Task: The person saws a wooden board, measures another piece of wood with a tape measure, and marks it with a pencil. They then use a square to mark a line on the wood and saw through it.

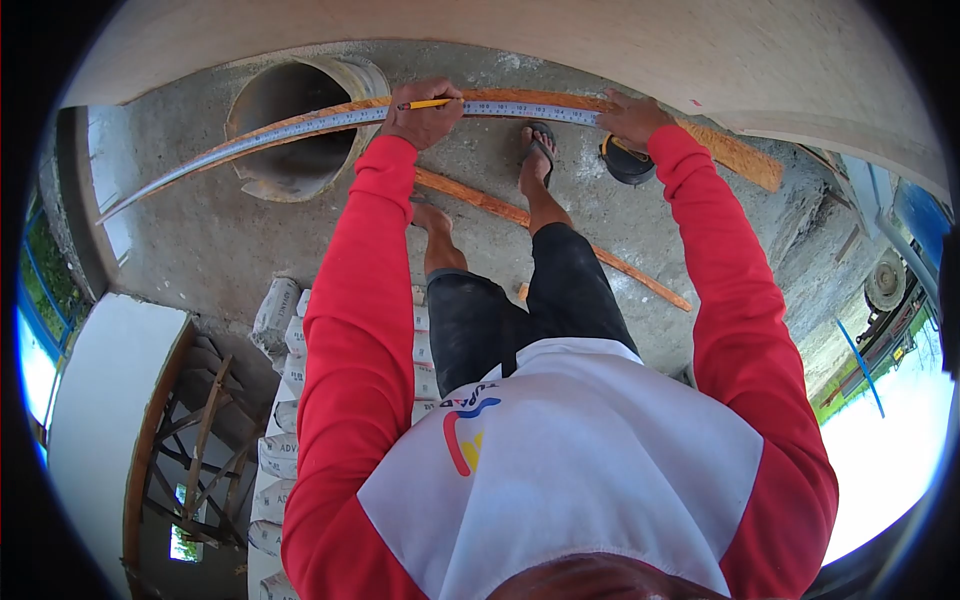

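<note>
At the top of the view, over the long wooden plank (735, 155), the left hand (425, 118) is closed around a yellow pencil (425, 103), whose tip rests against the steel tape (300, 125) laid along the plank; the right hand (632, 118) lies further along to the right, fingers spread and pressed flat on the tape, clamping nothing; just below that hand lies the dark tape case (628, 162), touching the plank's edge; the tape runs leftward well past the pencil, across the mouth of a concrete pipe (360, 78) and out over the concrete floor (200, 240); between the two red sleeves a foot in a sandal (540, 150) stands near the plank; a thinner wooden strip (600, 255) lies slanted on the floor under the person's legs; stacked cement bags (275, 315) sit lower left, well apart from the hands; a pale plywood sheet (600, 40) spans the far edge.
</note>
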`<state>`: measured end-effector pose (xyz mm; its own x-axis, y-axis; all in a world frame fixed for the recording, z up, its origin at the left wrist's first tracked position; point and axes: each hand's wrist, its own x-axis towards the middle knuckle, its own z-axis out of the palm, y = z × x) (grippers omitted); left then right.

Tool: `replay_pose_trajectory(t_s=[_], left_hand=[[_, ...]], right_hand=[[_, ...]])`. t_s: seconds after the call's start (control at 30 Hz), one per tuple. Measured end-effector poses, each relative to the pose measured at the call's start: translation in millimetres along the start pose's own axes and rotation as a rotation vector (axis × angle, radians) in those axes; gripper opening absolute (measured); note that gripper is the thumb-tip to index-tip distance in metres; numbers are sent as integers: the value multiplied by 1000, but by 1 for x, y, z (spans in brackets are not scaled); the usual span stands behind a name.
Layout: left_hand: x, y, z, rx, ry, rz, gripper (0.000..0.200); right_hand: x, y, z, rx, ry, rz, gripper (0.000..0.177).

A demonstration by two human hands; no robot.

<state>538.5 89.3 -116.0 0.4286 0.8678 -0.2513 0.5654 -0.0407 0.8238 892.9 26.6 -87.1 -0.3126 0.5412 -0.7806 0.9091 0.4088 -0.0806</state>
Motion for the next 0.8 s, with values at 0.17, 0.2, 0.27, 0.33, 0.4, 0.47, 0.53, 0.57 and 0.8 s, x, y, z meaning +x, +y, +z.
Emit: replay_pose_trajectory(t_s=[0.17,0.2,0.27,0.33,0.4,0.47,0.53,0.57,0.8], left_hand=[[-1,3,1,29,15,10,14],[0,3,1,24,14,-5,14],[-1,4,1,12,9,-39,15],[-1,3,1,0,13,-17,16],[-1,2,0,6,1,-10,17],[1,-1,0,28,-27,-14,17],[1,5,0,44,-11,-44,16],[0,7,0,53,-5,-63,16],[0,2,-2,24,-25,-7,18]], right_hand=[[6,7,19,48,38,6,32],[14,14,34,85,61,21,32],[8,6,21,83,36,40,33],[-4,-7,-7,2,-54,46,33],[15,7,35,117,-26,145,33],[14,7,31,156,-67,188,38],[-11,-17,-26,122,-184,168,52],[-11,-18,-25,110,-172,167,55],[-25,-31,-15,521,49,513,68]])
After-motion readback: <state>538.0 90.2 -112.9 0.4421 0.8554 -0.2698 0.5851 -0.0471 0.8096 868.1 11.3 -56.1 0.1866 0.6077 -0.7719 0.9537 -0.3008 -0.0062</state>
